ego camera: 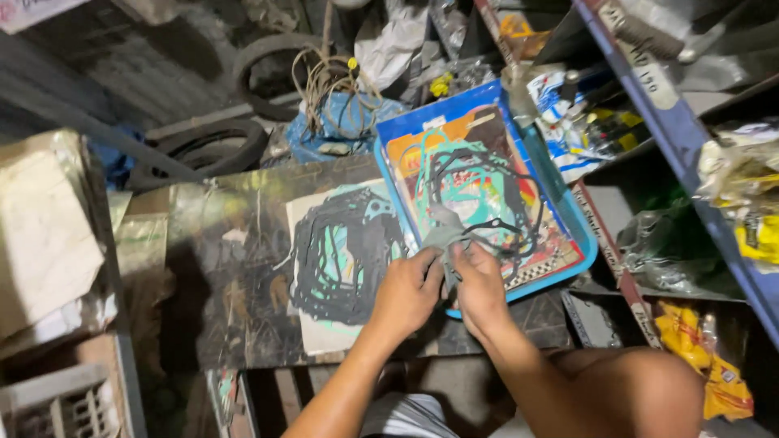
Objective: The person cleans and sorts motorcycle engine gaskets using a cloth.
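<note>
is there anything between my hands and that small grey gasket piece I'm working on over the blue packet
Nothing visible. Both hands, left hand and right hand, already pinch the grey gasket piece directly, over the lower edge of the blue gasket packet.

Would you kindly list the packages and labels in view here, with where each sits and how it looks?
Gasket set pack: flat blue-edged card under both hands, orange and teal.
Second gasket sheet: pale card left of it, with black and teal gaskets.
Yellow packets: lower right shelf, crinkled plastic.
Shelf label strip: pale tape on the blue rack rail, upper right.
Cardboard box: far left, beige.
</note>
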